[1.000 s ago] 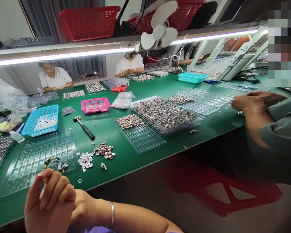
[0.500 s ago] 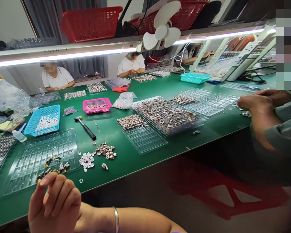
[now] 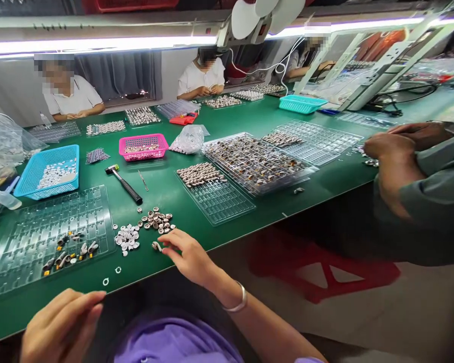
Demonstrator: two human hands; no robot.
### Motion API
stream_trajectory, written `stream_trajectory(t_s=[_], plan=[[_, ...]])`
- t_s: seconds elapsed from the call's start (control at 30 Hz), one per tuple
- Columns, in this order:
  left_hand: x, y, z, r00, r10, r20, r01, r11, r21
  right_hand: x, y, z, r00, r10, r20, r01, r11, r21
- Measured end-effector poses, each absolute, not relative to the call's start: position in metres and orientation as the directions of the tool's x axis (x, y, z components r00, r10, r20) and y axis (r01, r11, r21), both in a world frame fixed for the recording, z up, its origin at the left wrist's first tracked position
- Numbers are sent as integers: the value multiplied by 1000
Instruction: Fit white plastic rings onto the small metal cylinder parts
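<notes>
Apart now from their earlier clasp at the lower left, the hands sit separately. The right hand (image 3: 187, 256) has gone out over the green table (image 3: 249, 118). Its fingers (image 3: 174, 241) are loosely spread, tips at a small metal part (image 3: 157, 246); whether they pinch it I cannot tell. Just left lies a white ring pile (image 3: 126, 239), with a brown ring pile (image 3: 157, 221) above it. The table's front edge runs just beneath the wrist. Two loose white rings (image 3: 106, 281) lie on open green near it. The left hand (image 3: 60, 327) is half-curled below that edge, its contents hidden.
</notes>
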State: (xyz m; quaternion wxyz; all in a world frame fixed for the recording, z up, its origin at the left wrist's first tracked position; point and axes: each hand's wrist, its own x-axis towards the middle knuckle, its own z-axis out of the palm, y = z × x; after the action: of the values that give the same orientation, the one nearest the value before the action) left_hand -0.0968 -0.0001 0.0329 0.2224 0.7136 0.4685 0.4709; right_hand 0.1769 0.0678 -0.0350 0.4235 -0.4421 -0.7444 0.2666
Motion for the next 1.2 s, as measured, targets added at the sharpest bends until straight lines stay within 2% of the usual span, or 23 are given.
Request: stream_trajectory(t_s=[0.07,0.13,0.27,0.33,0.5,0.57,0.63,0.7,0.8,0.97,1.2], plan=[[-100,6,11,336,836,435,649,-540,536,188,75,-41,-275,891,361,490,453,-745],[-93,10,-9,364,835,413,691,-539,481,186,79,-47,-300,892,338,509,449,-735],[-73,7,-30,181,870,459,720,-435,540,173,80,-52,-313,903,293,534,423,-732],[-64,5,-31,150,876,458,711,-417,566,171,79,-53,-302,911,281,526,405,-748],[-48,10,-24,101,945,311,596,-308,742,170,69,-52,-228,935,273,458,350,-817],[-39,11,-22,43,969,242,515,-229,826,167,59,-49,-216,954,210,295,269,-917],[-30,9,-20,7,985,175,409,-163,898,163,47,-46,-252,964,88,-18,86,-996],[-22,6,-17,0,991,134,317,-127,940,158,36,-43,-308,951,-8,-296,-104,-949],[-13,1,-13,-7,991,131,234,-126,964,151,24,-41,-322,946,-41,-456,-193,-869],[-10,-1,-9,-47,982,182,146,-174,974,141,16,-42,-280,959,54,-510,-101,-854],[-18,-7,-8,-64,973,220,177,-206,962,135,16,-43,-228,948,222,-348,133,-928]])
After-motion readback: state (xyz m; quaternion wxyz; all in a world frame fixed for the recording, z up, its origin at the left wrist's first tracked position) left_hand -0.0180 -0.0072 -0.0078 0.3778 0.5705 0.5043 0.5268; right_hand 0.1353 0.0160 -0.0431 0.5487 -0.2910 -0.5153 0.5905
